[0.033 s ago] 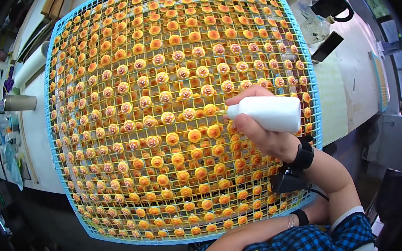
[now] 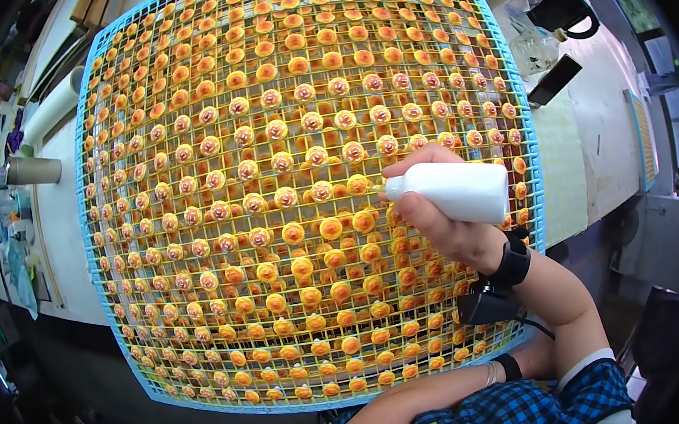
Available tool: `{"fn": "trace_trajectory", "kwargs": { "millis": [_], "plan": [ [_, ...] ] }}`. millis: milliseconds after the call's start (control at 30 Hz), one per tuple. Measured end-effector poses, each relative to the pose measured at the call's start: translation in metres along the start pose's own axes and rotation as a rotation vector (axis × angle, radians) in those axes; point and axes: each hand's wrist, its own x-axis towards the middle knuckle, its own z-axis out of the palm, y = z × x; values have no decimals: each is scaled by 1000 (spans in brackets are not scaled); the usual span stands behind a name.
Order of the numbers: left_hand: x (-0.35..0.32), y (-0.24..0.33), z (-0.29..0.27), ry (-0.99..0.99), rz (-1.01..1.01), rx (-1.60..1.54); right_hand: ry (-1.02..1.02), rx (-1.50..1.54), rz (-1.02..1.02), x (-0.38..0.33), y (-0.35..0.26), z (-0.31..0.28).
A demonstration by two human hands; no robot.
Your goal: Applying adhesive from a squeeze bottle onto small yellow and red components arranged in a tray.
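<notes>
My right hand (image 2: 436, 203) is closed round a white squeeze bottle (image 2: 457, 192), held nearly level. Its thin nozzle points left, close beside a plain orange-yellow flower-shaped piece (image 2: 357, 184); whether they touch I cannot tell. Rows of such small pieces sit on a yellow wire grid inside a light-blue rack frame (image 2: 535, 187). Many pieces in the middle and left rows, such as a dotted flower piece (image 2: 285, 196), carry pale pinkish marks; those toward the lower right are plain. My left hand (image 2: 536, 356) rests below my right forearm, its fingers hidden.
A black box-shaped device (image 2: 485, 306) hangs by my right wrist over the rack. On the table at right lie a dark phone (image 2: 554, 80) and a black-handled jug (image 2: 562, 8). At left stand a grey-beige cylinder (image 2: 33, 171) and a white roll (image 2: 56, 107).
</notes>
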Motion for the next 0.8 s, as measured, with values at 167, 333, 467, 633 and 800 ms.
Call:
{"fn": "trace_trajectory", "kwargs": {
  "millis": [167, 333, 467, 633, 800],
  "plan": [
    [2, -3, 13, 123, 14, -7, 9, -48, -38, 0, 2, 1],
    [5, -11, 24, 181, 11, 9, 55, -6, -41, 2, 9, 7],
    [6, -12, 27, 169, 17, 46, 67, 17, -37, 3, 8, 8],
    [6, -14, 29, 147, 21, 96, 63, -2, -21, 4, 9, 7],
    [6, -16, 28, 66, 29, 129, 71, 4, -25, 3, 9, 7]
  ]
}}
